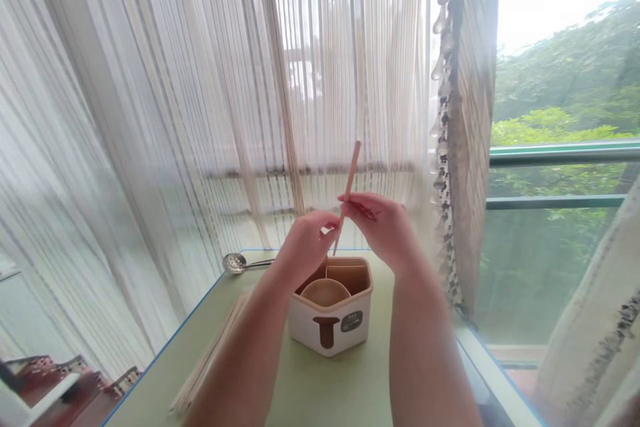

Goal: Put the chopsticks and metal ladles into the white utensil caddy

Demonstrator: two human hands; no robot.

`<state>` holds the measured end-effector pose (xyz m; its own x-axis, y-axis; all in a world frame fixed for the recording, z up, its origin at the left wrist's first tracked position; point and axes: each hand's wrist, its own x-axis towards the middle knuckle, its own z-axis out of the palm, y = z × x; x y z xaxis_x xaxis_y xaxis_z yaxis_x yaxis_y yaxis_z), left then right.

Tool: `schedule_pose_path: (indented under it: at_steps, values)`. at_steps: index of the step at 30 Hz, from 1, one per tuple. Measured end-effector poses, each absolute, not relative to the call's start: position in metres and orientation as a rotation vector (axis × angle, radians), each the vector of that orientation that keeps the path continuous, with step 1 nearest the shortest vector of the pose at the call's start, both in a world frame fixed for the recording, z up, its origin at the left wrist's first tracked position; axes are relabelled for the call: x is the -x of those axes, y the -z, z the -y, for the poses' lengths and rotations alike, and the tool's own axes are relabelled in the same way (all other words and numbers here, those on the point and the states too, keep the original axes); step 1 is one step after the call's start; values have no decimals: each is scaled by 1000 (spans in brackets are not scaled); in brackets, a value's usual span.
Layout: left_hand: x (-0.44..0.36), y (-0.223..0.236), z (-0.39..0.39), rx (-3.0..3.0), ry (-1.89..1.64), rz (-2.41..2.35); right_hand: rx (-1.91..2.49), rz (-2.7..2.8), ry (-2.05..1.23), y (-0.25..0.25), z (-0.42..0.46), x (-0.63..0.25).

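Note:
Between the fingertips of both hands I hold a wooden chopstick [353,167], tilted a little, its thick end up. I cannot tell whether it is one stick or a pair pressed together. My right hand [374,212] pinches it around the middle, while my left hand [310,245] closes on it lower down. Its thin tip hangs just above the back rim of a white utensil holder [305,327] with brown compartments. A round brown cup-like section [326,292] sits at the holder's front. My left wrist hides part of the holder's left side.
More chopsticks [210,353] lie in a bundle on the pale green table [330,393], left of my left forearm. A metal slotted spoon [235,263] rests at the back left corner. Sheer curtains [240,80] hang behind the table, with a window [560,240] at right.

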<state>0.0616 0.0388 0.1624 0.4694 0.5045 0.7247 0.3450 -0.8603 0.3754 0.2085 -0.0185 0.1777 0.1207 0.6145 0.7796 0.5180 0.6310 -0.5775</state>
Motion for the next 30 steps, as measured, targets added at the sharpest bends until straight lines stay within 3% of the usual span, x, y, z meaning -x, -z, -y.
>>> schedule_pose_path:
  at_steps: [3,11,22,30]
  values:
    - [-45,-164,-44,-2540,-1499,-905,992,1522,-123,-179,20,-204]
    - [-5,-172,-45,-2339,-1527,-1148,1120,1659,-110,-176,12,-196]
    - [-35,-164,-51,-2055,-1728,-779,1412,1939,-98,-151,-24,-200]
    - [-43,-151,-74,-1964,-1799,-1020,1876,2070,-252,-149,-30,-199]
